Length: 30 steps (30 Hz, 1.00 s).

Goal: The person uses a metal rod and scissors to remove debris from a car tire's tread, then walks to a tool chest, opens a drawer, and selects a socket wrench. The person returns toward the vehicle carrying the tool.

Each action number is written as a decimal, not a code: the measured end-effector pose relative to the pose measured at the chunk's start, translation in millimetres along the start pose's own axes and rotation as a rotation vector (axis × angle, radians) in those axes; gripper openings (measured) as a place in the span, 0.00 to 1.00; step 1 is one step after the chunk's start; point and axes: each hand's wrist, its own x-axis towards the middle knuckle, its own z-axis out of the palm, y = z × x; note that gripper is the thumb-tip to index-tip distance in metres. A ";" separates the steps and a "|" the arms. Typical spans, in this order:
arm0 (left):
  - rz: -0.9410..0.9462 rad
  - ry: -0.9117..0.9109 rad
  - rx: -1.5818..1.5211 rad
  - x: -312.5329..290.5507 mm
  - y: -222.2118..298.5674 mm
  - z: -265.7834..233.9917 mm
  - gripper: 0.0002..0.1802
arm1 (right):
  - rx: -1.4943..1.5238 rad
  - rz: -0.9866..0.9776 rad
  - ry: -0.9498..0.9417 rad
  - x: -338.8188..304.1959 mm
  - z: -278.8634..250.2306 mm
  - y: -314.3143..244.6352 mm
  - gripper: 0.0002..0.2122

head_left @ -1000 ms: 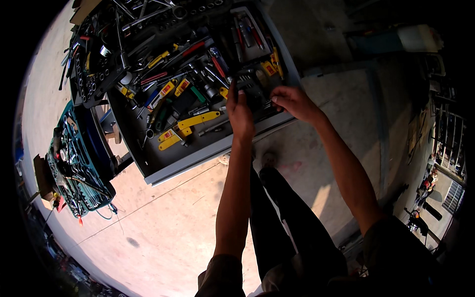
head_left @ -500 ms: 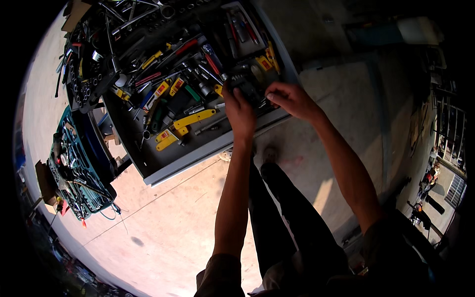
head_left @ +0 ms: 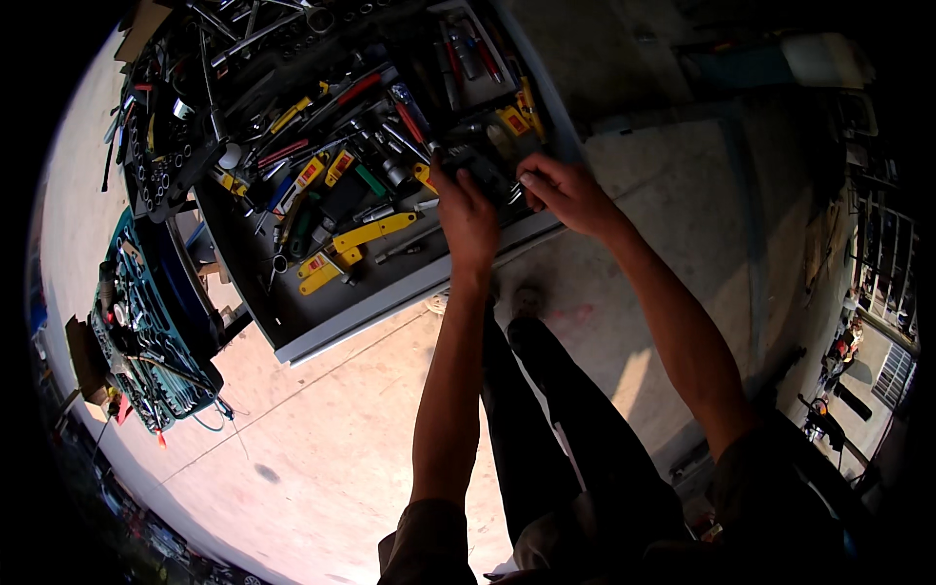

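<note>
Left hand, right hand and drawer have shifted slightly left in view
Hands paired by its front-right corner, likely for steadiness; too shadowed to tell either grip

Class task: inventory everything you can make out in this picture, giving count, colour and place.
Grey metal drawer: one, grey, upper middle
Yellow flat-bodied tools: several, yellow, inside drawer
Red-handled tools: several, red, inside drawer
Dark ridged piece: one, dark, drawer's right side
Black plastic socket case: one, black, upper left
Teal plastic wrench case: one, teal, left
Concrete floor: one, pale, partly shadowed, below drawer
Trousered legs: two, black, lower middle
Left hand: one, bare, over drawer's front
Right hand: one, bare, right of it
</note>
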 end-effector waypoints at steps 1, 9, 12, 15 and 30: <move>0.038 0.015 0.029 0.9 -2.7 0.0 0.23 | -0.004 0.003 0.002 0.8 0.8 -0.5 0.08; 0.253 0.088 0.211 5.9 -18.5 4.7 0.21 | 0.025 0.015 -0.002 0.8 -0.1 -6.5 0.07; 0.163 0.066 0.198 4.8 -12.8 8.6 0.21 | 0.043 0.044 -0.008 2.5 -2.5 -2.2 0.08; 0.135 0.037 0.177 0.5 0.3 4.8 0.22 | 0.141 0.134 -0.032 1.7 -5.1 -6.8 0.08; 0.192 0.062 -0.065 -1.6 8.6 12.9 0.34 | 0.236 0.002 -0.101 1.1 1.1 -1.8 0.08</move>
